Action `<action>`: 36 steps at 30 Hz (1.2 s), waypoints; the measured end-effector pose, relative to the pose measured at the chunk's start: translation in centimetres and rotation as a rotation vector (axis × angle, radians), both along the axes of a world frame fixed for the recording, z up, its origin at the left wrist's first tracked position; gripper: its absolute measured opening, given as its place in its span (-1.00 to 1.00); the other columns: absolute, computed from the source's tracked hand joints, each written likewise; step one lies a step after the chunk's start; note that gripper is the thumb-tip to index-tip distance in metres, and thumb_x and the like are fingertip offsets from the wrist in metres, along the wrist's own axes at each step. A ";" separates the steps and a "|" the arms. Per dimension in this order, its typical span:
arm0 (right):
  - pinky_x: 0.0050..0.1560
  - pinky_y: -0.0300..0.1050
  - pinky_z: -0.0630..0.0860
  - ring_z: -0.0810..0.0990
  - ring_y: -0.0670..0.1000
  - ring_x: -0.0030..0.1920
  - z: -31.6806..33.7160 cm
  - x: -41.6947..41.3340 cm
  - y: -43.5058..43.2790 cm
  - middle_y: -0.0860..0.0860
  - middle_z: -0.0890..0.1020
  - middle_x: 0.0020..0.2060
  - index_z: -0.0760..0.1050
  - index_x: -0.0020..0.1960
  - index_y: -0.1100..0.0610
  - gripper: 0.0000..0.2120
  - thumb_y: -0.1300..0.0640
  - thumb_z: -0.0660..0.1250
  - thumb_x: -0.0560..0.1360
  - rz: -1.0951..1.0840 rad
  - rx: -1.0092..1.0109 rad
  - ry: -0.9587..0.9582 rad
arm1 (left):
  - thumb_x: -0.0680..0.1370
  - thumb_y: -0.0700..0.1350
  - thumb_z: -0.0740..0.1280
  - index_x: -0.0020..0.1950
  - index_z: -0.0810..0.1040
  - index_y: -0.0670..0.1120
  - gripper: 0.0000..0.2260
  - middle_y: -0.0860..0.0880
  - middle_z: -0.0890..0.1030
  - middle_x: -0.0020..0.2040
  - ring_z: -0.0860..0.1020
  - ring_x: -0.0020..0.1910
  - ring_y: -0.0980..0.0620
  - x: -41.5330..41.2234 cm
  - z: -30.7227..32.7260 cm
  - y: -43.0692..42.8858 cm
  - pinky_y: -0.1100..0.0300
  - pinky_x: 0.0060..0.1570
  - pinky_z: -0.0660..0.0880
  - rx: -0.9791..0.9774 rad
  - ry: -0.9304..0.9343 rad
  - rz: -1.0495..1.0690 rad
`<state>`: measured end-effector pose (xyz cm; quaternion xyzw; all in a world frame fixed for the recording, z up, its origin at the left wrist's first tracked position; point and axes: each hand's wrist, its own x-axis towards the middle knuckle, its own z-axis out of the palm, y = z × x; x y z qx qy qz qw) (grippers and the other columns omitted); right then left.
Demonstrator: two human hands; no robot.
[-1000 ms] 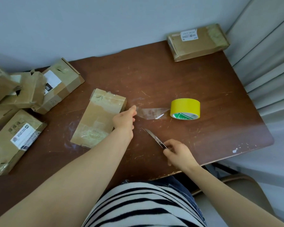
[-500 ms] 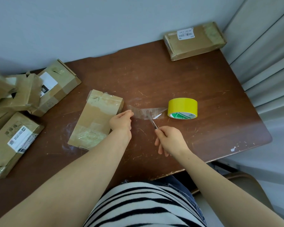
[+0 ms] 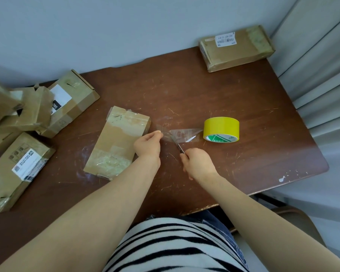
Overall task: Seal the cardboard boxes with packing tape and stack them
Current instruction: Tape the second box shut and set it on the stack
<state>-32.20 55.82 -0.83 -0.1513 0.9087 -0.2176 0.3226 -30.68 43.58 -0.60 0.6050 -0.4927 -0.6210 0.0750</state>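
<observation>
A flat cardboard box (image 3: 117,143) with patches of clear tape lies in the middle of the brown table (image 3: 204,91). To its right stands a yellow tape roll (image 3: 221,128), with a clear strip of tape (image 3: 183,133) pulled out leftward from it. My left hand (image 3: 148,145) pinches the strip's free end just right of the box. My right hand (image 3: 197,162) grips a metal blade tool (image 3: 180,147) whose tip touches the strip between my left hand and the roll.
Another sealed box (image 3: 237,47) with a white label sits at the table's far right corner. Several worn boxes (image 3: 37,112) lie piled at the left, one labelled box (image 3: 16,171) nearest me. A curtain (image 3: 322,65) hangs beyond the right edge, with a chair (image 3: 294,222) below it.
My right hand lifted the blade from the table and brought it up to the tape strip. My left hand kept pinching the strip's end and pulled it taut.
</observation>
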 end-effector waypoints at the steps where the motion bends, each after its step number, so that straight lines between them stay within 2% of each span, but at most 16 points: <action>1: -0.20 -0.08 0.59 0.50 0.03 -0.53 -0.1 0.4 0.3 0.17 0.66 -0.27 0.43 -0.24 0.22 -0.65 0.09 0.09 0.64 0.016 0.004 -0.011 | 0.45 -0.23 0.43 -0.05 0.68 -0.14 -0.90 -0.07 0.63 0.01 0.53 0.18 -0.20 0.1 0.1 0.0 -0.04 0.17 0.50 -0.001 0.001 -0.002; 3: -0.17 -0.03 0.61 0.50 0.03 -0.51 -0.3 1.7 0.9 0.16 0.66 -0.26 0.49 -0.19 0.23 -0.65 0.07 0.10 0.63 0.051 0.008 -0.064 | 0.45 -0.25 0.42 -0.14 0.66 -0.13 -0.95 -0.08 0.66 -0.12 0.62 0.03 -0.12 0.3 0.2 -0.4 -0.02 0.10 0.54 0.005 0.008 0.000; 4: -0.17 -0.01 0.60 0.49 0.01 -0.50 -0.6 2.5 1.2 0.14 0.65 -0.26 0.51 -0.17 0.23 -0.66 0.07 0.11 0.63 0.056 -0.008 -0.080 | 0.45 -0.26 0.40 -0.21 0.64 -0.11 -0.92 -0.04 0.64 -0.28 0.60 -0.16 -0.01 0.4 0.4 -0.7 0.07 -0.07 0.60 0.000 0.020 -0.011; 6: -0.15 0.02 0.57 0.47 -0.03 -0.47 -1.0 3.9 1.6 0.11 0.64 -0.26 0.53 -0.12 0.21 -0.69 0.07 0.12 0.64 0.012 -0.098 -0.069 | 0.45 -0.28 0.37 -0.32 0.58 -0.08 -0.83 0.09 0.49 -0.52 0.43 -0.44 0.11 0.3 1.1 -1.0 0.30 -0.46 0.41 -0.023 0.058 -0.071; 9: -0.05 -0.10 0.49 0.57 0.09 -0.13 -1.8 4.5 1.7 0.11 0.58 -0.05 0.52 0.18 0.18 -0.69 0.05 0.08 0.65 -0.032 -0.100 0.004 | 0.42 -0.27 0.38 -0.33 0.57 -0.09 -0.86 0.04 0.43 -0.45 0.29 -0.48 0.10 0.3 2.0 -1.4 0.32 -0.52 0.23 -0.050 0.084 -0.130; 11: 0.05 -0.13 0.42 0.52 0.11 0.06 -2.2 4.4 2.0 0.10 0.46 0.16 0.33 0.43 0.16 -0.60 0.04 0.05 0.66 0.031 0.005 0.036 | 0.41 -0.26 0.37 -0.33 0.54 -0.12 -0.87 -0.04 0.40 -0.37 0.24 -0.47 0.08 0.6 2.5 -1.9 0.34 -0.56 0.14 -0.017 0.105 -0.140; 12: 0.11 -0.12 0.39 0.48 0.11 0.13 -2.3 4.3 2.1 0.09 0.43 0.22 0.29 0.46 0.14 -0.59 0.04 0.06 0.66 0.076 0.047 0.091 | 0.43 -0.26 0.35 -0.32 0.54 -0.13 -0.87 -0.06 0.42 -0.34 0.24 -0.46 0.08 0.9 2.8 -2.2 0.32 -0.57 0.12 0.009 0.106 -0.153; 15: 0.20 0.02 0.29 0.38 0.15 0.27 -1.5 3.9 2.0 0.05 0.49 0.24 0.49 0.33 0.08 -0.67 0.05 0.19 0.61 0.039 -0.029 0.358 | 0.50 -0.22 0.33 -0.28 0.54 -0.14 -0.85 -0.05 0.54 -0.30 0.31 -0.43 0.12 2.1 3.6 -3.4 0.31 -0.55 0.13 0.110 0.123 -0.205; 16: 0.20 0.00 0.28 0.41 0.11 0.26 -0.7 3.5 1.3 0.02 0.52 0.21 0.53 0.28 0.07 -0.70 0.03 0.19 0.61 -0.078 -0.127 0.309 | 0.51 -0.21 0.33 -0.26 0.54 -0.14 -0.86 -0.03 0.55 -0.31 0.33 -0.44 0.14 2.6 3.9 -3.7 0.33 -0.56 0.14 0.148 0.132 -0.222; 17: 0.16 -0.04 0.32 0.46 0.07 0.20 0.4 2.9 0.3 0.00 0.56 0.16 0.55 0.24 0.09 -0.70 0.01 0.18 0.61 -0.238 -0.256 0.125 | 0.51 -0.21 0.33 -0.25 0.53 -0.14 -0.86 -0.01 0.56 -0.33 0.33 -0.45 0.15 3.1 4.2 -4.1 0.34 -0.58 0.14 0.184 0.148 -0.235; 19: -0.04 -0.12 0.45 0.59 0.00 -0.01 2.8 1.9 -2.1 0.03 0.65 -0.02 0.57 0.15 0.16 -0.65 -0.08 0.21 0.58 -0.565 -0.578 -0.419 | 0.51 -0.21 0.32 -0.27 0.52 -0.13 -0.85 0.02 0.54 -0.38 0.33 -0.48 0.16 4.1 4.4 -4.7 0.35 -0.61 0.11 0.230 0.179 -0.242; 21: -0.19 -0.16 0.49 0.63 0.00 -0.17 4.1 1.6 -3.7 0.07 0.67 -0.16 0.58 0.04 0.18 -0.63 -0.13 0.31 0.51 -0.624 -0.697 -0.667 | 0.50 -0.20 0.33 -0.28 0.52 -0.13 -0.85 0.03 0.51 -0.42 0.32 -0.51 0.17 5.1 4.4 -5.2 0.36 -0.63 0.09 0.235 0.185 -0.230; 26: -0.42 -0.29 0.49 0.61 -0.06 -0.40 4.7 2.6 -6.2 0.06 0.66 -0.38 0.58 -0.14 0.22 -0.97 0.27 0.41 0.47 -0.505 -0.704 -0.590 | 0.49 -0.16 0.40 -0.19 0.62 -0.13 -0.92 0.07 0.54 -0.38 0.35 -0.49 0.20 8.1 4.7 -7.1 0.38 -0.66 0.15 0.102 0.133 -0.303; 29: -0.43 -0.30 0.51 0.59 -0.09 -0.45 4.9 2.8 -7.9 0.05 0.64 -0.42 0.60 -0.20 0.22 -0.93 0.30 0.43 0.45 -0.442 -0.623 -0.553 | 0.44 -0.19 0.48 -0.08 0.68 -0.11 -0.92 0.18 0.60 -0.45 0.50 -0.45 0.32 10.0 5.1 -9.1 0.49 -0.48 0.34 -0.126 0.137 -0.366; 32: -0.45 -0.31 0.52 0.59 -0.11 -0.49 5.2 3.3 -10.2 0.03 0.63 -0.46 0.59 -0.23 0.22 -0.91 0.30 0.44 0.44 -0.418 -0.599 -0.592 | 0.41 -0.21 0.51 -0.06 0.69 -0.11 -0.87 0.20 0.64 -0.37 0.58 -0.31 0.34 11.3 5.2 -11.5 0.48 -0.23 0.47 -0.280 0.158 -0.444; 36: -0.45 -0.31 0.54 0.58 -0.11 -0.50 5.0 4.0 -12.6 0.07 0.63 -0.44 0.58 -0.17 0.28 -0.93 0.30 0.46 0.42 -0.417 -0.552 -0.630 | 0.38 -0.20 0.53 -0.06 0.70 -0.14 -0.84 0.12 0.66 -0.31 0.56 -0.35 0.31 12.7 4.6 -13.5 0.45 -0.25 0.47 -0.311 0.129 -0.422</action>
